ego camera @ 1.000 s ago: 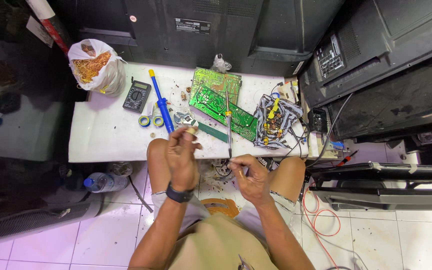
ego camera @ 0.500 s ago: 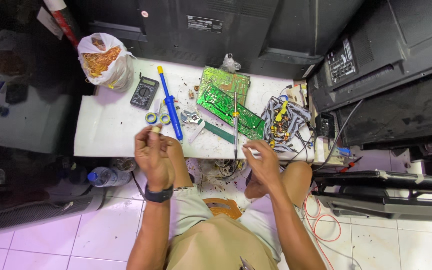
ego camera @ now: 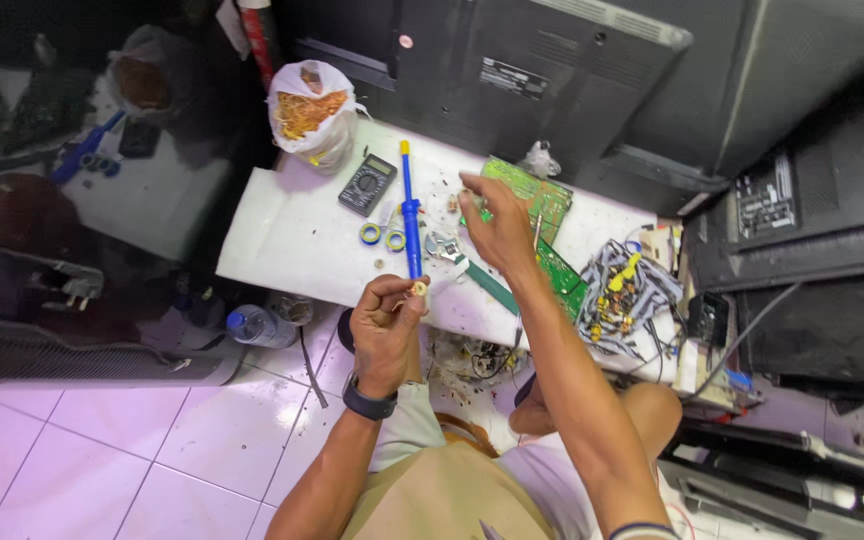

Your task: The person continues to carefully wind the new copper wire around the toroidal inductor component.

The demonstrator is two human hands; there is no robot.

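Note:
I sit on the floor at a low white table (ego camera: 282,240). My left hand (ego camera: 387,330), with a dark watch on its wrist, is raised at the table's near edge and pinches a small yellowish part (ego camera: 418,288) between thumb and fingers. My right hand (ego camera: 497,225) reaches forward over the table, fingers spread, above the near corner of a green circuit board (ego camera: 542,195). A thin metal tool (ego camera: 537,232) lies on the board just right of that hand. A long blue tool with a yellow tip (ego camera: 410,210) lies between my hands.
On the table are a black multimeter (ego camera: 367,185), two small tape rolls (ego camera: 382,237), a wrench (ego camera: 442,248), a green-handled tool (ego camera: 490,285), a tangle of cables (ego camera: 617,290) and a bag of copper wire (ego camera: 312,115). Dark television backs (ego camera: 552,70) stand behind. A water bottle (ego camera: 257,325) lies below.
My right hand has gone forward from my lap to the circuit board, and the thin tool it held upright is now beside it. My left hand stays raised with the small part.

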